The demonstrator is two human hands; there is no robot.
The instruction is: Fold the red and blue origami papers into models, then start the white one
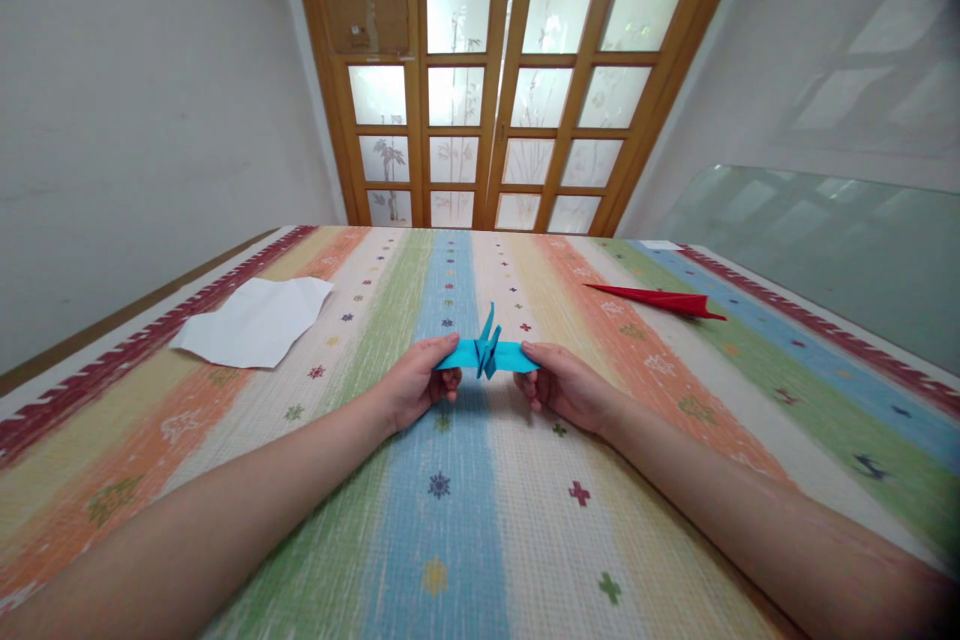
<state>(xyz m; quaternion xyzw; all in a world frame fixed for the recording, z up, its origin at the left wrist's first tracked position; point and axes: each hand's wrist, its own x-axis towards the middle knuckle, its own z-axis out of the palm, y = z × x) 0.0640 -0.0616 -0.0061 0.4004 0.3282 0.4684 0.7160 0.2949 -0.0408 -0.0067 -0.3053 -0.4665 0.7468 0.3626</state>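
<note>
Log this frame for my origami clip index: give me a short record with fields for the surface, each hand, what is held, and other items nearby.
surface: table under a striped, multicoloured cloth
left hand: pinches the left wing tip of the blue paper crane
right hand: pinches the right wing tip of the same crane
held item: blue paper crane, wings spread wide, just above the cloth
other items: white paper sheet lying flat at far left; red folded paper lying at far right
background: wooden door with frosted glass panes

Bench (480, 540) w/ striped multicolor cloth; white paper sheet (255, 322) lies far left, red folded paper (660, 300) far right, well apart.
</note>
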